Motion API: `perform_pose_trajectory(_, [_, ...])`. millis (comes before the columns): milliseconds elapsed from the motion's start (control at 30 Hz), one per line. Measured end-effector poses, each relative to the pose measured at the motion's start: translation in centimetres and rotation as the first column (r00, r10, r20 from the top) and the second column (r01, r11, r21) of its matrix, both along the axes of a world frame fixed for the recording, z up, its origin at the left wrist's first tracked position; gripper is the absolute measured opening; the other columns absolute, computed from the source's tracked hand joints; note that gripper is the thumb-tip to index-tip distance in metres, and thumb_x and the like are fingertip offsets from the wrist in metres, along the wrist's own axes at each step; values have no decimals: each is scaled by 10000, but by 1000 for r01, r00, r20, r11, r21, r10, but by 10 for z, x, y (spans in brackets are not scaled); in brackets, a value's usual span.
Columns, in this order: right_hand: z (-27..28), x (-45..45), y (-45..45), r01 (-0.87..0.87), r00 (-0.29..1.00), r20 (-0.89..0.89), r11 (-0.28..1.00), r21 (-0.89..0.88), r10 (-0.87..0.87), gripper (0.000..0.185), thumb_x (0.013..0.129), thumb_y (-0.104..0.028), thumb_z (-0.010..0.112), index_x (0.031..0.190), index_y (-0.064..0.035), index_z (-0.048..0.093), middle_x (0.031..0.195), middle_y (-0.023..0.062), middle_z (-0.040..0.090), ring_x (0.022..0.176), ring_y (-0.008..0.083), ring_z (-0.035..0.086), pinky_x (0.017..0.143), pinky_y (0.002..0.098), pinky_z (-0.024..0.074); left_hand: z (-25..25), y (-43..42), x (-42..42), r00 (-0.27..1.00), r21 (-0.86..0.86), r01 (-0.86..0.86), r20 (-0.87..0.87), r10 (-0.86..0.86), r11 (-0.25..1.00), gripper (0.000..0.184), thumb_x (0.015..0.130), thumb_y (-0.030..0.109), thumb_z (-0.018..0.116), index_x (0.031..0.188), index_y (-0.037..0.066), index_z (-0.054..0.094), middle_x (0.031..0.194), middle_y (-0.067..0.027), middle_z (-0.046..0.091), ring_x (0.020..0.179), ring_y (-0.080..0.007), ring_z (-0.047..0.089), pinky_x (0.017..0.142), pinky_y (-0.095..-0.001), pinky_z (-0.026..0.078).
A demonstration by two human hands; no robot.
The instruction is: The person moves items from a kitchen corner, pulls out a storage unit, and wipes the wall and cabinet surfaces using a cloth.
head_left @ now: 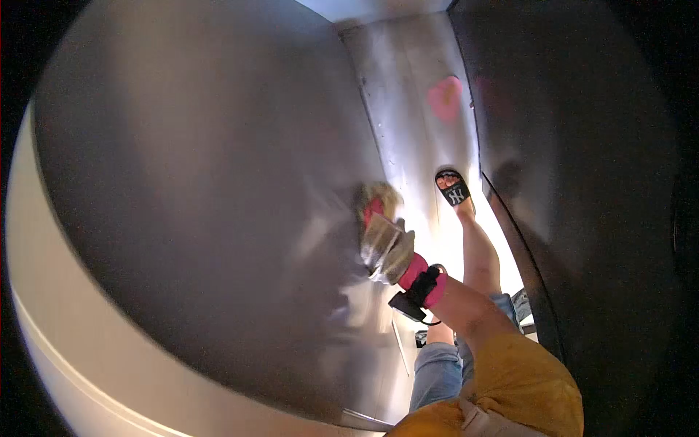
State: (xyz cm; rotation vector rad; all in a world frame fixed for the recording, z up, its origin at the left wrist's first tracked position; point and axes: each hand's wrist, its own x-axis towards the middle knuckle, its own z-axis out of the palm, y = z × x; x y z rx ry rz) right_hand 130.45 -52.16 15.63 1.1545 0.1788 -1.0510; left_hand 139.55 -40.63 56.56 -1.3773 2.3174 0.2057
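Observation:
My right hand (389,247) wears a greyish work glove with a pink cuff (415,269). It is pressed against or close to a dark, shiny metal wall panel (240,167). The fingers look bent and partly blurred. Just beyond them shows a tan and red patch (375,204), perhaps a cloth or sponge, though I cannot make out its kind. A black device (415,297) is strapped around the right wrist. The arm comes out of a mustard-yellow sleeve (524,375). My left hand is out of sight.
A second dark panel (590,167) stands on the right. Between the panels runs a narrow, shiny metal floor (408,95) with a pink heart-like shape (445,98). One foot in a black slide sandal (455,191) stands there. A pale curved rim (44,313) lies at the left.

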Motion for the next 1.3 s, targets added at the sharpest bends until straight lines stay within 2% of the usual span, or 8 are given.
perform_pose_trajectory(167, [149, -23, -65, -841, 164, -951, 467, -273, -262, 616, 839, -440, 564, 1331, -97, 423, 1349, 224, 277, 1222, 401, 245, 985, 528, 202, 8, 11, 3, 999, 45, 34, -8, -34, 998, 112, 879, 284, 512, 847, 184, 473, 949, -132, 433, 867, -343, 458, 752, -554, 406])
perform_pose_trajectory(300, [218, 8, 5, -865, -263, -672, 477, -153, -692, 840, 749, -522, 639, 1415, -88, 368, 1521, 287, 147, 1400, 513, 116, 1120, 633, 93, 9, -22, 1, 996, 32, 37, -76, -34, 999, 466, 852, 381, 570, 1131, 36, 429, 1066, -178, 416, 959, -397, 436, 851, -610, 345])
perform_pose_trajectory(567, [-35, 41, 54, -186, -440, -186, -113, 976, -879, 569, 918, -93, 439, 1429, 72, 252, 1484, 279, 251, 1364, 358, 313, 1140, 417, 263, 20, 0, 1, 998, 67, 58, 17, -59, 996, 408, 865, 381, 544, 1145, 100, 449, 1108, -139, 408, 993, -378, 433, 858, -586, 346])
perform_pose_trajectory(667, [-92, 16, 21, -545, -696, -440, 20, 838, -567, 540, 946, -115, 427, 1442, 25, 266, 1414, 221, 349, 1284, 297, 389, 1078, 360, 314, 10, -22, -12, 994, 45, 103, -52, -101, 994, 430, 872, 395, 532, 1174, 105, 437, 1132, -136, 409, 1020, -363, 432, 854, -569, 350])
perform_pose_trajectory(867, [-1, -1, -95, -728, 184, -974, 684, -46, 131, 493, 970, -213, 480, 1423, -59, 362, 1110, 90, 562, 948, 163, 552, 820, 259, 452, -25, -3, -4, 977, -80, 164, -127, -174, 983, 371, 885, 409, 509, 1013, 61, 508, 1027, -154, 431, 931, -334, 442, 845, -526, 378])
perform_pose_trajectory(933, [48, 11, -81, -577, -183, -923, 797, -177, -338, 470, 946, -251, 533, 1374, -81, 440, 942, 23, 561, 756, 112, 528, 665, 241, 449, -24, 16, -9, 992, -134, 13, -123, -29, 991, 379, 885, 409, 506, 972, 40, 519, 1004, -161, 434, 908, -340, 450, 831, -523, 386])
perform_pose_trajectory(1033, [127, -18, -53, -607, 445, -895, 724, -328, -32, 470, 894, -192, 601, 1338, -98, 480, 839, -17, 555, 672, 51, 475, 582, 223, 400, -26, -4, -18, 989, -116, -44, -146, 26, 992, 454, 876, 405, 558, 1038, -16, 499, 1018, -204, 443, 933, -371, 474, 833, -541, 385])
perform_pose_trajectory(1300, [169, -102, 39, -320, 676, -732, 859, -398, -88, 593, 956, -349, 503, 1431, -41, 327, 1332, 158, 496, 1230, 259, 495, 1044, 371, 402, -32, -28, -32, 949, -138, -119, -305, 72, 983, 684, 883, 438, 572, 1376, -5, 401, 1394, -256, 384, 1246, -504, 397, 1011, -570, 351])
